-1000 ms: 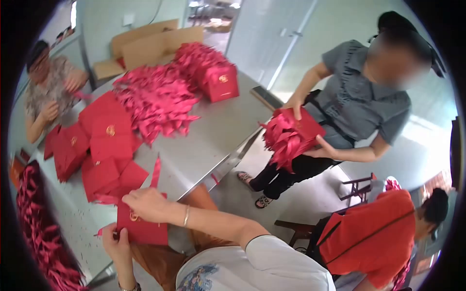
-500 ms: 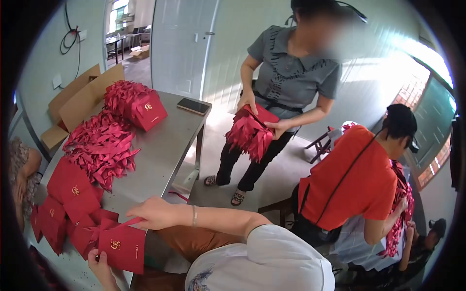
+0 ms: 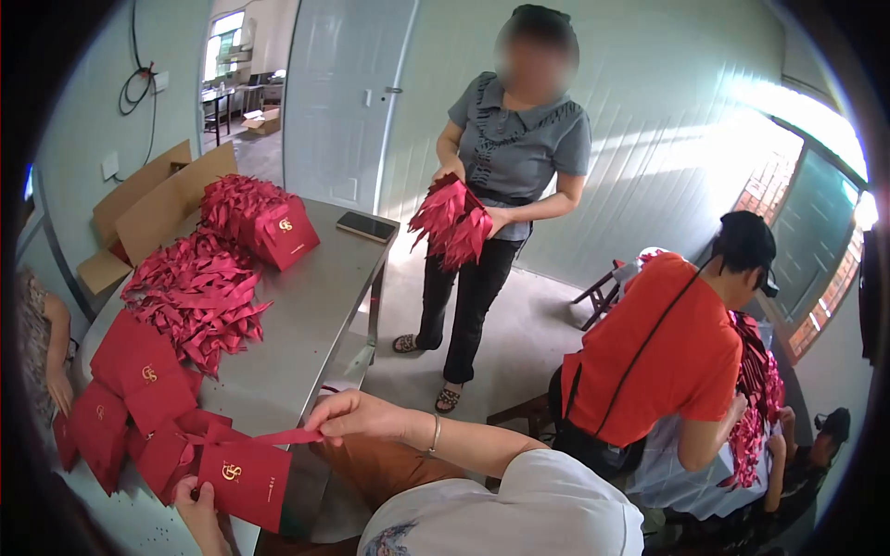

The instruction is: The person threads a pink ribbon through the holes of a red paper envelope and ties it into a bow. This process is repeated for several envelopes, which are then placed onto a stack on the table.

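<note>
My right hand [image 3: 357, 415], with a bangle at the wrist, pinches the end of a red ribbon [image 3: 286, 436]. That ribbon stretches taut leftward to the top of a red gift bag [image 3: 250, 489] with a gold logo. At the bag's lower left corner, my left hand [image 3: 197, 514] grips its edge between thumb and fingers; a small dark spot shows by the thumb. More red gift bags [image 3: 148, 375] lie overlapping at the table's near left, touching the held one. Farther up is a heap of red ribbons [image 3: 199, 296].
A metal table [image 3: 287, 324] carries the bags, a ribbon-topped stack [image 3: 283, 232] and a phone [image 3: 366, 226]. Open cardboard boxes [image 3: 176, 199] stand behind. One standing person [image 3: 514, 139] holds ribboned bags; another in red [image 3: 649, 352] works at right. A bare arm [image 3: 57, 343] shows at left.
My right hand has moved right, drawing the ribbon out longer and straighter. My left hand keeps its hold on the bag. The standing person has lowered and turned the ribboned bags; the view has shifted slightly.
</note>
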Demonstrator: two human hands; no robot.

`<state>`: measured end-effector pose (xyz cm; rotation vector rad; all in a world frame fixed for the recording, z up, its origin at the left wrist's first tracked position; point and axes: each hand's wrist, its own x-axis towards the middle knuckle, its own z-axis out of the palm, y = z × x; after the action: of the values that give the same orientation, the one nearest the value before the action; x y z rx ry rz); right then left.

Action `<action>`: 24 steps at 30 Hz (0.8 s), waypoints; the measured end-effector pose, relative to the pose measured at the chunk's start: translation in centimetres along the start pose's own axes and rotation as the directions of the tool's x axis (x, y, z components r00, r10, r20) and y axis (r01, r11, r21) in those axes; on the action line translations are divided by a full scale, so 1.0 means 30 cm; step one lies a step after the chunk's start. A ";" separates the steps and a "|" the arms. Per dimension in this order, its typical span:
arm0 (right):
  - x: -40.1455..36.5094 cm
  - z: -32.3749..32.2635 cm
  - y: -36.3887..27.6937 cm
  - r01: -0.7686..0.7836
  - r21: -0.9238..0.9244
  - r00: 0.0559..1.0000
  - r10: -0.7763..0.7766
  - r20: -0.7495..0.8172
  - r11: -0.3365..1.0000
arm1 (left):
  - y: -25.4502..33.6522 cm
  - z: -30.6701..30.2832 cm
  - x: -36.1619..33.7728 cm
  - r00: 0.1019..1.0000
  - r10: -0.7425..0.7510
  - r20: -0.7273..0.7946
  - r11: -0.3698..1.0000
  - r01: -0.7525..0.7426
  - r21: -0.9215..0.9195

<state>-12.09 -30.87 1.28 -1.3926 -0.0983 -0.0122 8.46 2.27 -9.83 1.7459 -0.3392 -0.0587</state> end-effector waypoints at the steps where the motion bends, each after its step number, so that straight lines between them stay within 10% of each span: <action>1: -0.002 0.025 0.008 0.006 0.151 1.000 -0.009 0.023 0.989 | 0.022 -0.007 -0.008 1.000 0.001 -0.013 1.000 -0.001 0.002; 9: 0.058 0.174 0.040 0.076 0.602 0.972 -0.193 0.132 0.795 | 0.101 -0.015 -0.026 0.989 -0.072 0.125 0.997 0.068 0.041; 13: 0.011 0.208 -0.113 0.076 0.119 0.995 -0.083 0.063 0.990 | 0.189 0.020 -0.096 0.997 0.043 0.064 0.997 -0.047 0.065; 15: 0.004 0.194 -0.163 0.293 -0.065 0.955 -0.289 0.059 0.954 | 0.339 0.052 -0.139 0.994 -0.070 0.081 0.995 0.064 0.070; 16: 0.003 0.172 -0.169 0.419 -0.467 0.898 -0.432 0.087 0.778 | 0.333 0.061 -0.158 0.996 -0.031 0.080 0.997 0.025 0.077; 19: 0.063 0.198 -0.138 0.309 -0.868 0.862 -0.501 0.081 0.390 | 0.392 0.083 -0.157 0.958 -0.276 0.079 0.961 0.274 0.035; 24: 0.194 0.278 0.051 0.276 -0.651 0.956 -0.272 0.109 0.707 | 0.416 0.116 -0.157 0.942 -0.328 0.078 0.939 0.316 0.136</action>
<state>-6.72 -22.13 1.68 -2.0877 -0.3336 -0.3252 0.76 -1.87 0.84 1.9107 -0.1269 -0.3699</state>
